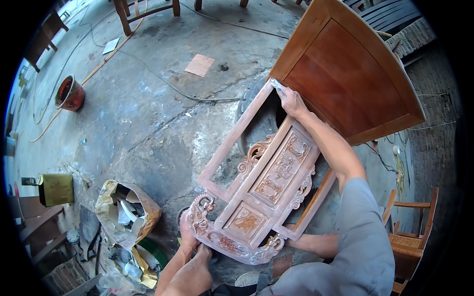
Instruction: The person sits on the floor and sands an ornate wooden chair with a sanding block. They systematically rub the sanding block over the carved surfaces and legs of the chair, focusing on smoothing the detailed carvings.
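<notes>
A carved wooden chair back [291, 167], pale with whitish dust, slants across the middle, its scrolled crest [229, 241] towards me. My right hand [292, 102] is at its far corner, closed on a small crumpled whitish pad [278, 86] pressed against the rail end. Two bare limbs [190, 276] reach from the lower edge to the crest's left end. I cannot tell for certain which is my left forearm. The fingers of my left hand are hidden. A bare leg [316, 245] passes beneath the right side of the frame.
A large brown wooden panel [350, 79] stands beyond my right hand. At left are a torn bucket of scraps [140, 232], a yellow-green can [57, 190] and a red bucket [71, 93]. Hoses [98, 66] cross the concrete floor. A wooden chair [407, 246] stands at right.
</notes>
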Demonstrator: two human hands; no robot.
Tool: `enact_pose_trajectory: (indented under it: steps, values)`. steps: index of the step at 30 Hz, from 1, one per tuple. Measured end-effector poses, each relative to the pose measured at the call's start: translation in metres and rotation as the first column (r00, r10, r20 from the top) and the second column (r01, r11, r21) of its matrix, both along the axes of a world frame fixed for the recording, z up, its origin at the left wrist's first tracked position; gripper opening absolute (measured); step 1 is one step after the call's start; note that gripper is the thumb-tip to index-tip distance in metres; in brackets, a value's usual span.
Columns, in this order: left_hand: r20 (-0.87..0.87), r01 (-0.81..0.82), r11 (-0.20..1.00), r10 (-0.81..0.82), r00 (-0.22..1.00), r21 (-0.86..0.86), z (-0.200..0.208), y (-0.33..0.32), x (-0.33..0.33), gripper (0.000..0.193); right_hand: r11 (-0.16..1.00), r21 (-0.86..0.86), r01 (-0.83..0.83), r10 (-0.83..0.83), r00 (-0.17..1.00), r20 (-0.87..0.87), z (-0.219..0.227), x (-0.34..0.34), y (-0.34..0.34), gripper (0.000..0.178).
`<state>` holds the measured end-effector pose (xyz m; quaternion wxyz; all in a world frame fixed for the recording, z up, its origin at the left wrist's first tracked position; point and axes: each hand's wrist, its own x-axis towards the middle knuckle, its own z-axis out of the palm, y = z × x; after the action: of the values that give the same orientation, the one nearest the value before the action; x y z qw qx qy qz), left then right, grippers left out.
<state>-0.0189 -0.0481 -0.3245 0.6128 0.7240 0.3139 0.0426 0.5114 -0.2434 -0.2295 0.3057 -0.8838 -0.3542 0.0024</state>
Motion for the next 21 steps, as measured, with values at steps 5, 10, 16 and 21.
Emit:
enact_pose_trajectory:
  steps: [5, 10, 16, 21]
  values:
    - [-0.018, 0.043, 0.994, -0.041, 0.999, 0.097, -0.008, -0.012, 0.002, 0.025, 0.993, -0.071, 0.099, -0.097, 0.995, 0.022, -0.001, 0.008, 0.001, 0.038]
    - [-0.076, 0.106, 0.994, -0.106, 0.991, 0.002, -0.015, 0.001, -0.001, 0.034, 0.994, 0.034, 0.109, -0.113, 0.979, 0.172, -0.022, -0.005, -0.028, 0.035]
    - [-0.012, 0.170, 0.981, -0.170, 0.985, 0.094, -0.005, 0.000, 0.000, 0.032, 0.976, -0.096, 0.197, -0.163, 0.946, 0.281, -0.024, -0.044, 0.005, 0.036]
    - [-0.045, 0.168, 0.980, -0.164, 0.985, 0.111, -0.005, 0.000, 0.005, 0.034, 0.986, -0.032, 0.162, -0.152, 0.966, 0.208, -0.015, -0.009, -0.001, 0.036]
